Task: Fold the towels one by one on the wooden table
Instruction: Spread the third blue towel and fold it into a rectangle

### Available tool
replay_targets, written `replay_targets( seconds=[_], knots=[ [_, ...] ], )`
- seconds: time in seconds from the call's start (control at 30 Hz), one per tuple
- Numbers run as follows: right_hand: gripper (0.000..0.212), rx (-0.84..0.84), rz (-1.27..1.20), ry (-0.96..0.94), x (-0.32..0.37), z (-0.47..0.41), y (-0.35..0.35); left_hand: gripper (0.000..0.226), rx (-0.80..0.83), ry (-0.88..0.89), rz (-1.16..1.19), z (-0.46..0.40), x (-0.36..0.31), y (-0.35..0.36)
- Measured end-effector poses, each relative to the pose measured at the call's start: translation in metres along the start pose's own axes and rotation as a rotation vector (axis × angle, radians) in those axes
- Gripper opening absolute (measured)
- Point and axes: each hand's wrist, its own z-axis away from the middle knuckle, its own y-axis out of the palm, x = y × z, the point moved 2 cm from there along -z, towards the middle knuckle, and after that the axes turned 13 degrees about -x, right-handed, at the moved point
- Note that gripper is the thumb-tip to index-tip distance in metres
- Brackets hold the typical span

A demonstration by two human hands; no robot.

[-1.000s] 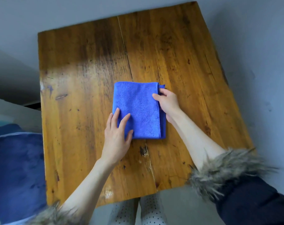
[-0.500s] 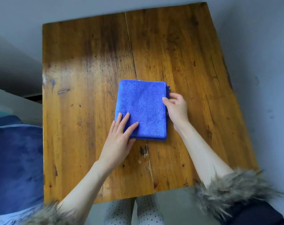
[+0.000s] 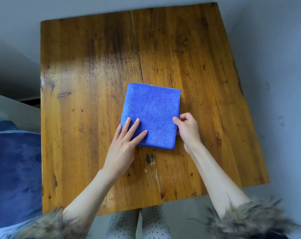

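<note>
On the wooden table (image 3: 94, 118), the left hand (image 3: 123, 144) presses straight fingers on the folded blue towel (image 3: 153, 114); the right hand (image 3: 187, 128) pinches its right edge.

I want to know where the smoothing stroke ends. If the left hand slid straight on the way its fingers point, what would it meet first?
More blue towel: the left hand points up-right across it, probably toward the far right corner, then bare wooden table.

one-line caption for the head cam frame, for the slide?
Left hand presses flat on a folded blue towel while right hand pinches its edge on the wooden table.
</note>
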Motion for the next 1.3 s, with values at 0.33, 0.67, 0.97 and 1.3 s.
replay_targets(
  seconds=[0.33, 0.67, 0.97, 1.3],
  knots=[
    [0.046, -0.247, 0.465, -0.585, -0.002, 0.027, 0.008, 0.054, 0.134, 0.087, -0.037, 0.001, -0.003, 0.001],
    [0.054, -0.163, 0.902, -0.987, 0.003, 0.002, 0.044, 0.042, -0.012, -0.015, 0.019, -0.057, 0.01, 0.007],
    [0.055, -0.145, 0.797, -0.938, -0.004, -0.022, 0.045, 0.052, -0.013, -0.067, -0.052, -0.085, 0.024, 0.036],
    [0.051, -0.112, 0.814, -0.985, -0.026, 0.015, 0.027, 0.054, 0.046, -0.076, -0.074, -0.038, 0.012, 0.024]
  ],
)
